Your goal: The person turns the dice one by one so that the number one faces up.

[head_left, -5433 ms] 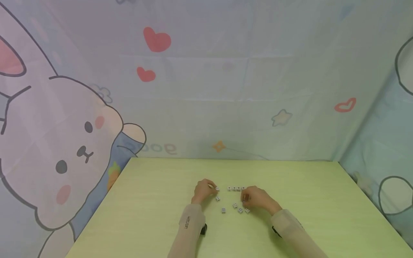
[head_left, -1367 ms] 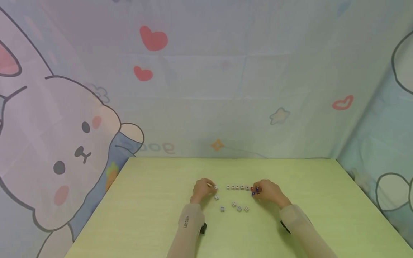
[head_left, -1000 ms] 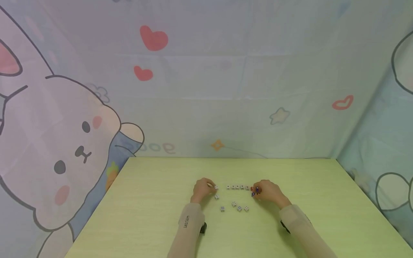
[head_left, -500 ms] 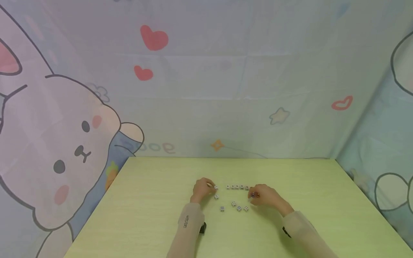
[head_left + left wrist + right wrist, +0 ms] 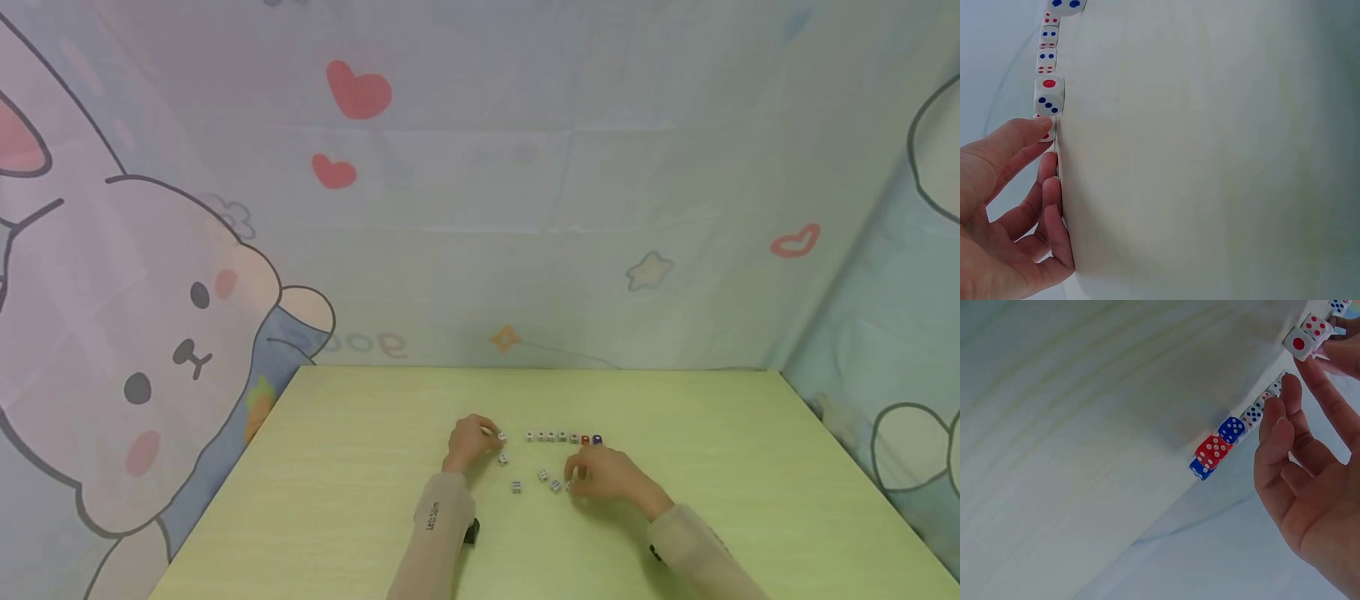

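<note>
My left hand (image 5: pixel 471 442) rests on the table at the left and pinches a white die (image 5: pixel 1052 132) between thumb and finger. Just nearer me lies another white die (image 5: pixel 503 459). My right hand (image 5: pixel 611 477) is at the near right of the dice, with thumb and finger pinching a white die (image 5: pixel 1298 344) that shows one large red pip. Beyond this hand a row of several white dice (image 5: pixel 551 437) ends on the right in a red die (image 5: pixel 585 440) and a blue die (image 5: pixel 597 439). In the right wrist view, another blue die (image 5: pixel 1200 469) stands by the red one.
Between the hands lie loose white dice: one at the left (image 5: pixel 517 487) and two close together, the farther die (image 5: pixel 543 475) and the nearer die (image 5: pixel 555 486). The pale yellow-green table (image 5: pixel 375 467) ends at a printed cloth backdrop (image 5: pixel 480 208).
The right hand has left the row's right end and come nearer me and left, onto a loose white die. The row has gained a white, a red and a blue die. The left hand stays put.
</note>
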`<state>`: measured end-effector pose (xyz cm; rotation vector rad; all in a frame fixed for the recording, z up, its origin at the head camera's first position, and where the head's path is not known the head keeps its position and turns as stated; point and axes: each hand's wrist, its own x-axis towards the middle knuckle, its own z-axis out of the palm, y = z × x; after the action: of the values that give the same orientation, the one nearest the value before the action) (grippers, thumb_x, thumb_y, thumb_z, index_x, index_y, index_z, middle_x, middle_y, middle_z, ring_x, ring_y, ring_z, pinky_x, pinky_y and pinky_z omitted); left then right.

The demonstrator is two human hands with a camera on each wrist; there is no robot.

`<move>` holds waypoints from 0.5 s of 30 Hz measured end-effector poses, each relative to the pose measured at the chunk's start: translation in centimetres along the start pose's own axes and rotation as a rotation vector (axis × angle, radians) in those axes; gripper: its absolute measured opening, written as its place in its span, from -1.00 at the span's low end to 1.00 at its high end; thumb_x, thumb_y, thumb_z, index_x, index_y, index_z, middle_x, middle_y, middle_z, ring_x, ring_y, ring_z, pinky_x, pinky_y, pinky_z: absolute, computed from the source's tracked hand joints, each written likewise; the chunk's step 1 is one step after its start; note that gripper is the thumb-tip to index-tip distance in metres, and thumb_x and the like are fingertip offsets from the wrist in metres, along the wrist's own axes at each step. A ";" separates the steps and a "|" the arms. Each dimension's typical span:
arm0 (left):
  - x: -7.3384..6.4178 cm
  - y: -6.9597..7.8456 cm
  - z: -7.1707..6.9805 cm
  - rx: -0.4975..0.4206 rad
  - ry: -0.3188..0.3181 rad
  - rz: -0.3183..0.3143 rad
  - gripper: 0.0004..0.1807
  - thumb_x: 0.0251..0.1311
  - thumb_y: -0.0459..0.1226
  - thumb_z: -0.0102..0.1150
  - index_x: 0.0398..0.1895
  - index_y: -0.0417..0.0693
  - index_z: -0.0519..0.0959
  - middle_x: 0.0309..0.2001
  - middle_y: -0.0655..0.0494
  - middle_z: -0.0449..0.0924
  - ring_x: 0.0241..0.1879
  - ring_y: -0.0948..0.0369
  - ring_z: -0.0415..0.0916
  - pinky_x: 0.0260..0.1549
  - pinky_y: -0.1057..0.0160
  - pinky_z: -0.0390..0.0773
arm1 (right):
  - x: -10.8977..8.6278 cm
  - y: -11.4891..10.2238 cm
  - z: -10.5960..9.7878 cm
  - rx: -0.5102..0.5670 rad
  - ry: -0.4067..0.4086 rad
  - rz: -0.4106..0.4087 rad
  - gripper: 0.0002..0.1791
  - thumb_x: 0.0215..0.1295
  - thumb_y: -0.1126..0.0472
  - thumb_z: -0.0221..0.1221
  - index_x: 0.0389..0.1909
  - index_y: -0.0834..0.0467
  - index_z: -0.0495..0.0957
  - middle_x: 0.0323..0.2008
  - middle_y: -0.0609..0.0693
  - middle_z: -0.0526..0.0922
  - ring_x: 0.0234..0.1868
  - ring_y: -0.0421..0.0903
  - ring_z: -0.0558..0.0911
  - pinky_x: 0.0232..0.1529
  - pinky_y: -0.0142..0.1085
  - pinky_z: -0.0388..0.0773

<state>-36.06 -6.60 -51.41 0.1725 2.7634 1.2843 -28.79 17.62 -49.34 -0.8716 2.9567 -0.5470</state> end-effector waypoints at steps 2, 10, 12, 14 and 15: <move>0.0 0.0 0.0 -0.003 -0.001 -0.003 -0.86 -0.11 -0.27 0.30 -0.41 -0.09 0.64 -0.39 0.00 0.64 -0.50 0.20 0.53 -0.49 0.26 0.48 | 0.1 -0.1 0.3 -0.025 0.004 0.009 -0.90 -0.04 0.15 0.23 -0.43 -0.04 0.57 -0.43 -0.14 0.55 -0.42 -0.23 0.48 -0.51 -0.39 0.35; -0.1 0.1 0.0 0.010 0.002 -0.007 -0.86 -0.12 -0.27 0.31 -0.42 -0.08 0.64 -0.40 0.01 0.64 -0.47 0.18 0.53 -0.48 0.25 0.48 | 0.5 -0.4 1.1 -0.123 0.039 0.013 -0.85 -0.05 0.01 0.27 -0.50 -0.04 0.54 -0.53 -0.18 0.46 -0.51 -0.30 0.38 -0.59 -0.44 0.26; -0.1 0.1 0.0 0.008 0.003 -0.008 -0.86 -0.12 -0.27 0.31 -0.42 -0.09 0.64 -0.40 0.00 0.64 -0.48 0.18 0.53 -0.48 0.24 0.48 | 0.6 -0.5 1.1 -0.142 0.048 0.014 -0.82 -0.05 -0.02 0.27 -0.53 -0.03 0.53 -0.56 -0.19 0.45 -0.54 -0.31 0.35 -0.61 -0.44 0.24; -0.1 0.2 -0.1 0.008 0.004 -0.007 -0.86 -0.12 -0.27 0.31 -0.42 -0.08 0.64 -0.41 0.01 0.64 -0.48 0.18 0.52 -0.48 0.24 0.48 | 0.6 -0.6 1.1 -0.154 0.054 0.018 -0.80 -0.06 -0.03 0.27 -0.55 -0.01 0.50 -0.57 -0.19 0.43 -0.55 -0.31 0.32 -0.62 -0.44 0.22; -0.1 0.2 -0.1 0.007 0.004 -0.006 -0.86 -0.12 -0.27 0.31 -0.42 -0.08 0.64 -0.41 0.01 0.64 -0.48 0.18 0.52 -0.48 0.23 0.48 | 0.6 -0.6 1.2 -0.162 0.058 0.018 -0.79 -0.06 -0.02 0.27 -0.55 -0.01 0.49 -0.58 -0.19 0.43 -0.56 -0.31 0.32 -0.62 -0.44 0.21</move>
<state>-35.92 -6.54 -51.17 0.1620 2.7698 1.2752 -28.87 16.45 -50.19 -0.8533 3.0935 -0.3406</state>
